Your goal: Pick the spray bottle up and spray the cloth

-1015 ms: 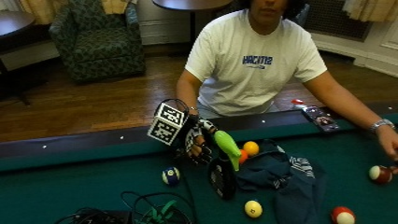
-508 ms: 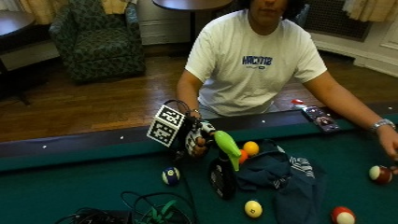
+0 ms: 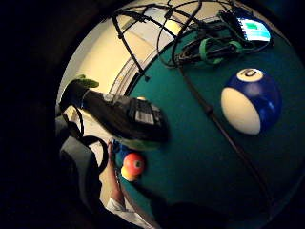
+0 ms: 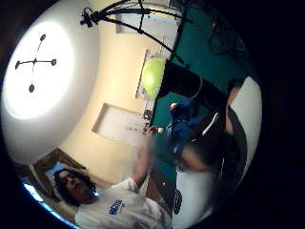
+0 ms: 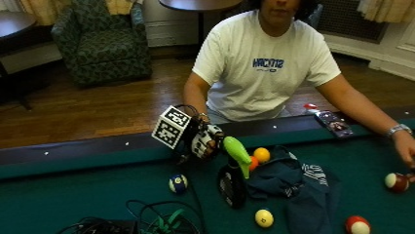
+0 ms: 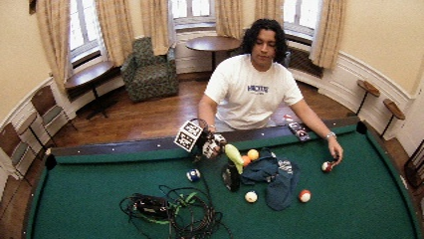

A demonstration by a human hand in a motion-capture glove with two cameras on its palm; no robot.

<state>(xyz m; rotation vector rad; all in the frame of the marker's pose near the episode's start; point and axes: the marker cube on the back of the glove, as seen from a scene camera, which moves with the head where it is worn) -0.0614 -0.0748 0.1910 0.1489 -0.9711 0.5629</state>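
White T-shirt point(image 5: 266, 73); wristwatch point(image 5: 397, 129)

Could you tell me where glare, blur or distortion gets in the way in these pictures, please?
Thumb side palm view: the ceiling light washes out to white glare, and the person's arm is smeared. Little finger side palm view: the striped ball bulges, the spray bottle is dim. Outside view: evenly lit; spray bottle and cloth are readable.

Can't really tell if the gloved hand point(image 5: 206, 142) touches the spray bottle point(image 5: 233, 170). The cloth point(image 5: 295, 183) hides part of an orange ball point(image 5: 254, 163), and the bare hand point(image 5: 406, 148) gets cropped.
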